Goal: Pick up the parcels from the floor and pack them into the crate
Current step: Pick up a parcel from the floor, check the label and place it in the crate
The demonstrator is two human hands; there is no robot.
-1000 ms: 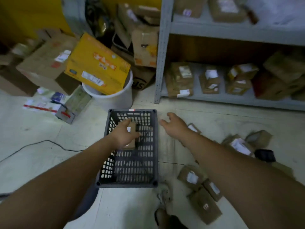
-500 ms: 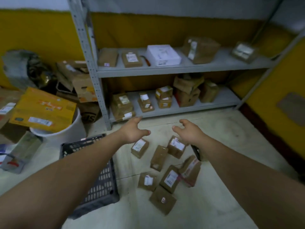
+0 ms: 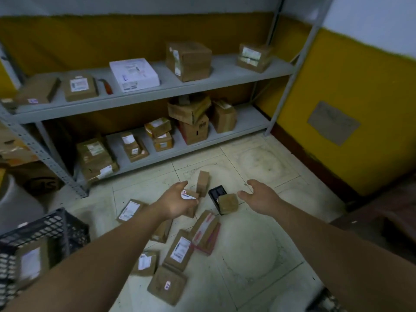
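Cardboard parcel (image 3: 193,202) by L hand (image 3: 175,204), grip spread, contact unclear; R hand (image 3: 258,195) grip apart, holding nothing.

Nine parcels (image 3: 180,249) lie on the floor (image 3: 258,244); a tenth sits in the one crate (image 3: 51,221). One black case (image 3: 215,192) lies among them. The upper shelf (image 3: 225,73) bears five boxes (image 3: 188,60), four brown and one white, plus one red-handled tool (image 3: 107,86). On the lower shelf (image 3: 247,122) the boxes are stacked and cannot be counted surely. Two hands show: left hand (image 3: 177,204), right hand (image 3: 258,197).

I list two bare forearms stretched forward: left hand (image 3: 177,203), fingers loosely curved, thumb raised; right hand (image 3: 261,195), fingers spread, palm inward.
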